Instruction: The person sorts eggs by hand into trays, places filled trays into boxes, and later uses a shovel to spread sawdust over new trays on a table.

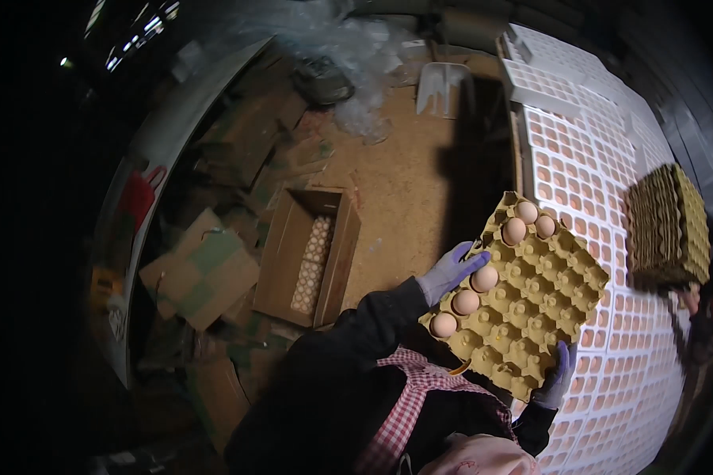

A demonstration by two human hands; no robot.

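Note:
In front of me is a yellowish moulded-pulp egg tray (pixel 529 297), tilted, with most of its cups bare. My left hand (pixel 453 272), in a grey and purple glove, grips its left edge. The lower right edge is held by my right hand (pixel 558 380), gloved the same way. Three brown eggs (pixel 466 302) sit along the left side of the tray. At its upper corner are three more eggs (pixel 514 230). White egg trays (pixel 588 332) cover the table beneath, with eggs showing in their cells.
A tall stack of pulp trays (pixel 668 225) stands on the white trays at right. Another person's hand (pixel 692 297) is near it. On the floor are an opened carton (pixel 267 267) containing eggs, flattened cardboard (pixel 202 267), clear plastic sheeting (pixel 356 53) and a white stool (pixel 445 89).

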